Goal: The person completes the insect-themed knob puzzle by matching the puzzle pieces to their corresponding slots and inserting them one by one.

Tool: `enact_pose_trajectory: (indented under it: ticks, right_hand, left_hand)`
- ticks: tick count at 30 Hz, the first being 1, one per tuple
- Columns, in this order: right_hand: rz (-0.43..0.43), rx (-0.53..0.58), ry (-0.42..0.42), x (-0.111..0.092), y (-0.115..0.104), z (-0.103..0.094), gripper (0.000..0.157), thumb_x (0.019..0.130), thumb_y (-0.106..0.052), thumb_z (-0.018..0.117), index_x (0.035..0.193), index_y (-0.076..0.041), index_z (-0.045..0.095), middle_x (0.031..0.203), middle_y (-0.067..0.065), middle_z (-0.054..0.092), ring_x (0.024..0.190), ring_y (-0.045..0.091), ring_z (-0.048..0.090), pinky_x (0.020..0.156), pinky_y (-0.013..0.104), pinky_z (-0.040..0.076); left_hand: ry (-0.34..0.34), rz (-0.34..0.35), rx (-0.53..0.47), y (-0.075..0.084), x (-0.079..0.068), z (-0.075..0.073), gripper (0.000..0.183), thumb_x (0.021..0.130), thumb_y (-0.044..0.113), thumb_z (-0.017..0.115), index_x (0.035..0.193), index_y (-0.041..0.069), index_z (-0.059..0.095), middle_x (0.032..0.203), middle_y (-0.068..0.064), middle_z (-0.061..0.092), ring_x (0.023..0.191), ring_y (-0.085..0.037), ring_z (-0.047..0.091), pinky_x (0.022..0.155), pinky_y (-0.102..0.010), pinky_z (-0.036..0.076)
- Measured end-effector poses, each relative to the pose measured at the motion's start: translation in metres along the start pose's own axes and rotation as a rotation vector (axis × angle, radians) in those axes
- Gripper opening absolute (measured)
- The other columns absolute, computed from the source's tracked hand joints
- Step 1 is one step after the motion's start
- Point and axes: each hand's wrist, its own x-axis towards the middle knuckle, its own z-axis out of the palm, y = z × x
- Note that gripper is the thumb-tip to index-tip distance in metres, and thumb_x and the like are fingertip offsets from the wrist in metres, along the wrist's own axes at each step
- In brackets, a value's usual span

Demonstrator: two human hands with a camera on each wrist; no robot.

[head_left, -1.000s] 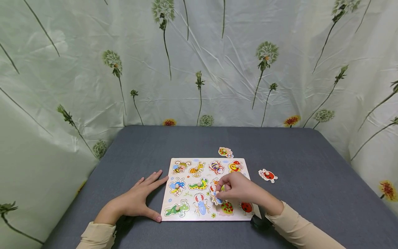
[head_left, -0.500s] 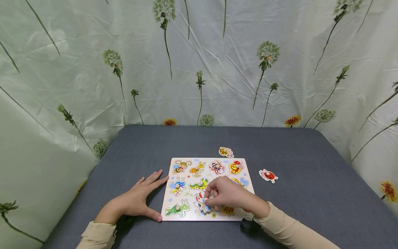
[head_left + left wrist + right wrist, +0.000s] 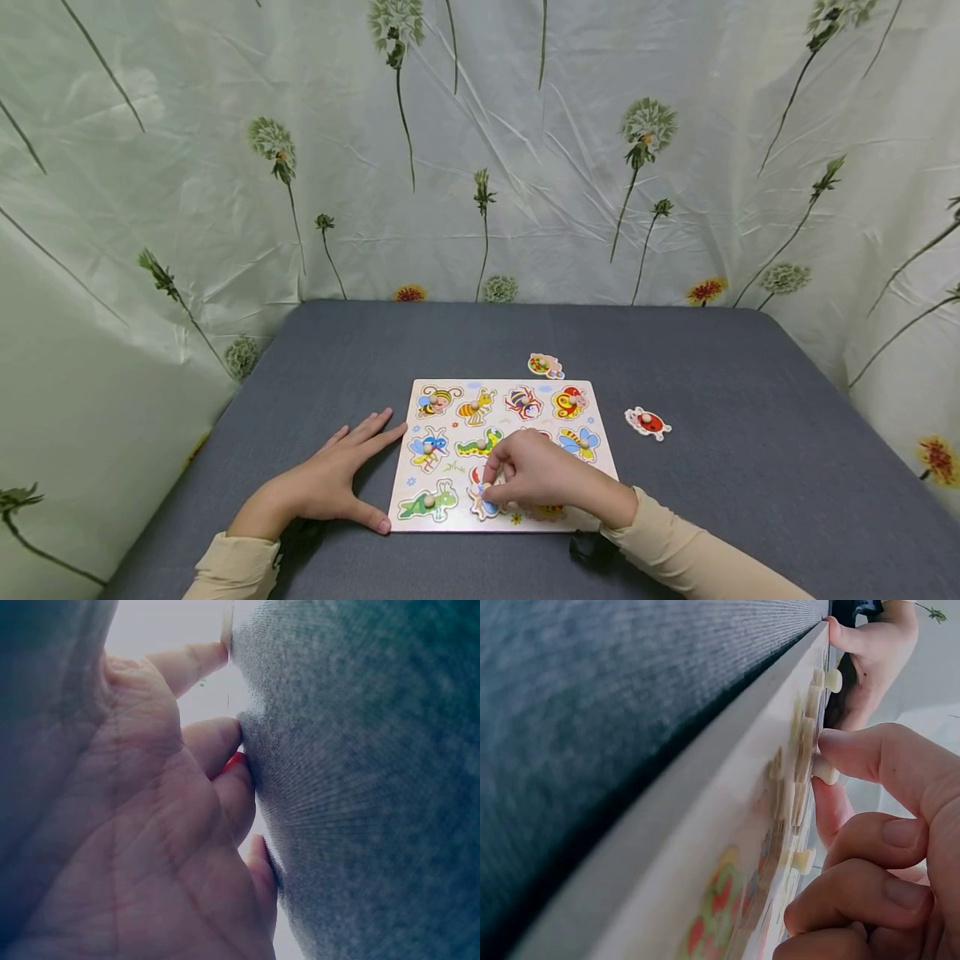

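Note:
A light wooden puzzle board (image 3: pixel 460 518) with knobbed insect pieces lies on the table. My right hand (image 3: pixel 547 475) reaches over its lower middle and pinches the knob (image 3: pixel 823 771) of a blue stag beetle piece (image 3: pixel 478 505) between thumb and index finger. That piece lies over the beetle picture in the bottom row. The other right fingers curl in, and the hand covers part of the board. My left hand (image 3: pixel 326 483) lies with fingers spread at the board's left side, thumb at the lower corner and index fingertip at the edge.
A loose ladybug piece (image 3: pixel 647 423) lies right of the board. Behind the board is a pink piece with a red-spotted green body (image 3: pixel 544 366). The grey table (image 3: pixel 360 342) ends at a flower-printed curtain (image 3: pixel 562 150).
My right hand has moved left and slightly down across the board, carrying the stag beetle piece from the middle-right part to the beetle picture in the bottom row. The left hand stays still.

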Motion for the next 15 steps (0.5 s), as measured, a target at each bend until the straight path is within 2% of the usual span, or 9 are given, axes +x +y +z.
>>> enact_pose_trajectory:
  ticks: [9, 15]
  right_hand:
    - [0.019, -0.002, -0.001, 0.0004, -0.001, 0.0024, 0.016, 0.083, -0.011, 0.083, 0.075, -0.02, 0.073, 0.048, -0.013, 0.048, 0.039, -0.001, 0.038, 0.043, 0.018, 0.028]
    - [0.02, 0.001, -0.005, 0.0012, 0.0, 0.0031, 0.016, 0.083, -0.012, 0.084, 0.074, -0.02, 0.074, 0.048, -0.013, 0.047, 0.038, -0.001, 0.038, 0.043, 0.018, 0.028]
  left_hand:
    - [0.0, 0.001, 0.004, -0.0003, 0.0002, -0.0002, 0.132, 0.066, 0.067, 0.095, 0.172, 0.021, 0.031, 0.181, -0.019, 0.016, 0.164, -0.053, 0.018, 0.128, -0.077, 0.011]
    - [0.001, 0.001, 0.004, -0.0006, 0.0, -0.0002, 0.133, 0.066, 0.067, 0.095, 0.172, 0.021, 0.031, 0.181, -0.019, 0.016, 0.163, -0.054, 0.019, 0.128, -0.077, 0.011]
